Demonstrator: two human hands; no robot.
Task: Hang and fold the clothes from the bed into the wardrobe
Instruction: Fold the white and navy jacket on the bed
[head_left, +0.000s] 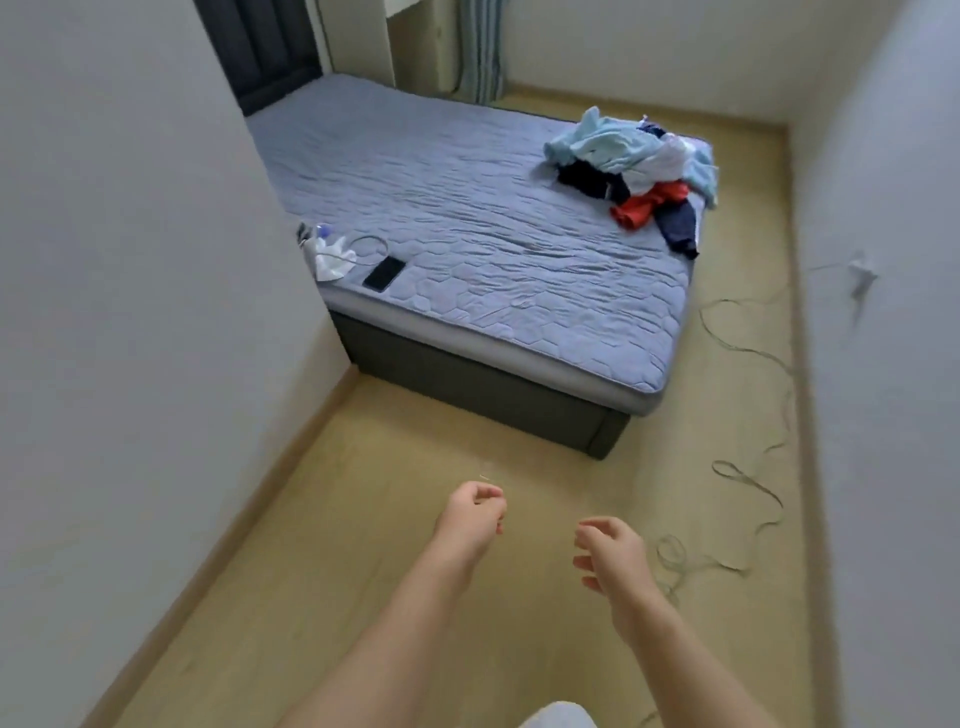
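I'm looking into a small bedroom in a home. A bed (467, 218) with a quilted blue-grey cover and a dark padded headboard (260, 47) fills the corner between plain pale walls (130, 260). Clothes (639, 166) lie heaped on it, with a phone (384, 274) near its foot. A striped curtain (480, 47) hangs beyond, and a cable (748, 353) trails over the wood-look floor (363, 519).

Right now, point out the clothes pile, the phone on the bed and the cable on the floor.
clothes pile (639, 166), head view, middle of the heap.
phone (384, 274), head view, centre of its dark screen.
cable (748, 480), head view, a strand lying on the floor.
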